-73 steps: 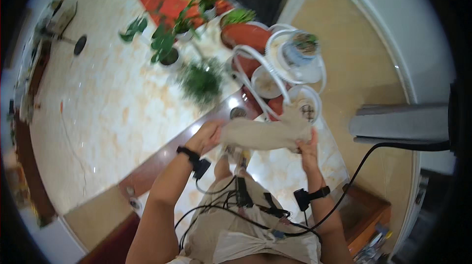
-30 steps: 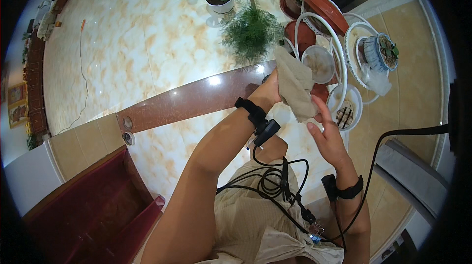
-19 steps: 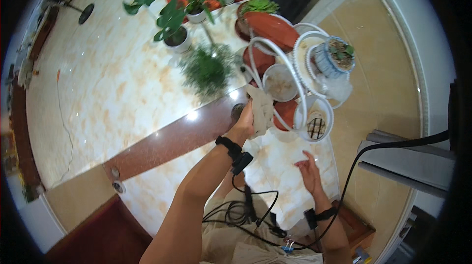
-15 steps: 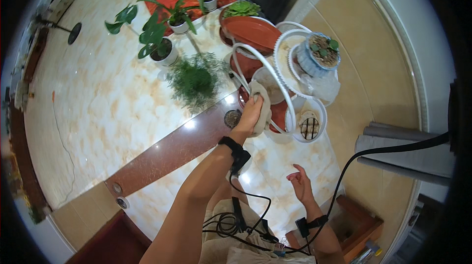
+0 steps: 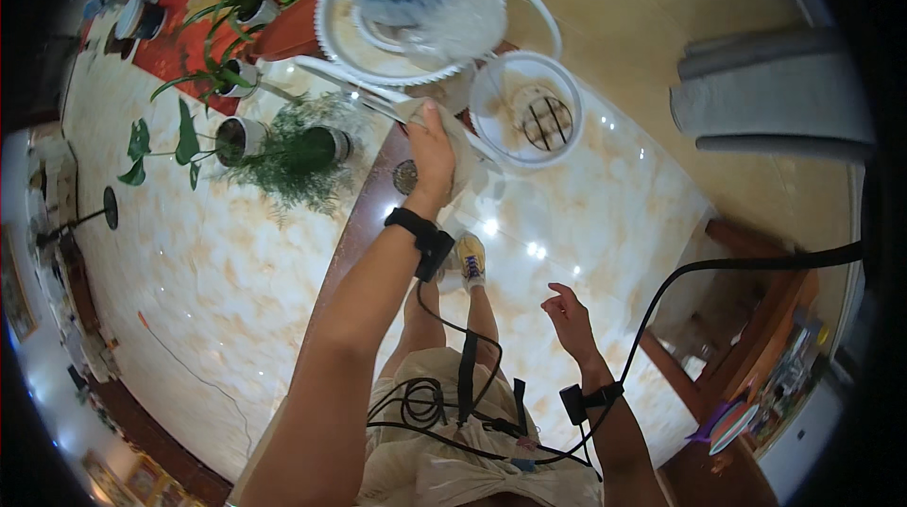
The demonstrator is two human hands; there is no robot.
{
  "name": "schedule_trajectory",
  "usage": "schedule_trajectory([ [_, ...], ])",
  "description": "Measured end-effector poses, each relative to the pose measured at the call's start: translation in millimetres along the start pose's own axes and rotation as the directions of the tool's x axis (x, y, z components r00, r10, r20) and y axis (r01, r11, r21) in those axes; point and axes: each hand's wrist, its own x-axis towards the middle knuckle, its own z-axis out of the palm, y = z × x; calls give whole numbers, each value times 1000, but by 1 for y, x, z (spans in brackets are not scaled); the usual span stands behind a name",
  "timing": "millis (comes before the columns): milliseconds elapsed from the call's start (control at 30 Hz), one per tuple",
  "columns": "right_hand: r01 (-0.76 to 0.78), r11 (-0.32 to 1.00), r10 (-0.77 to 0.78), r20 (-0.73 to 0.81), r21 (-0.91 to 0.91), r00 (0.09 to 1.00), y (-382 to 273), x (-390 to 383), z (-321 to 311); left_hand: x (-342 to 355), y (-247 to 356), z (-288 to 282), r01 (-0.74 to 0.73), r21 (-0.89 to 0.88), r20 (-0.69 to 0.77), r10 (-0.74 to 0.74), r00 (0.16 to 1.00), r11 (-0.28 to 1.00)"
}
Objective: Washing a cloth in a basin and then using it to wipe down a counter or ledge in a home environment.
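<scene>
Beige cloth (image 5: 460,155), plain and crumpled, is clutched in my left hand (image 5: 433,155); my right hand (image 5: 570,320) hangs apart, fingers loosely bent.

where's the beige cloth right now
In the head view, the beige cloth is in the left hand, above the picture's middle, left of the round white tray with the dark grid.

wrist gear: black straps (image 5: 404,221) with chunky boxy black modules (image 5: 434,255)
outfit: beige cloth bottoms (image 5: 435,363)
wiring: loopy black cables (image 5: 406,426)
footwear: yellow sneaker (image 5: 470,252), blue laces (image 5: 473,267)
</scene>
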Motion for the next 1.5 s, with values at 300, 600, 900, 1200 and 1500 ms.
schedule_trajectory([
  [300,-88,988,100,-89,127,991,60,-21,20,-24,-50,26,-62,93,55,57,997,994],
  [600,-151,963,188,-159,224,969,95,-33,34,-41,-144,46,130,305,184,-192,964,943],
  [900,-220,921,288,-184,321,940,114,-46,43,-54,-163,62,-21,375,263,-84,961,927],
  [1200,-191,942,250,-198,277,948,100,-37,42,-35,-142,32,156,475,355,-350,867,866],
  [1500,-44,957,90,-147,288,985,55,5,39,-9,-45,-110,723,220,481,-717,504,655],
])
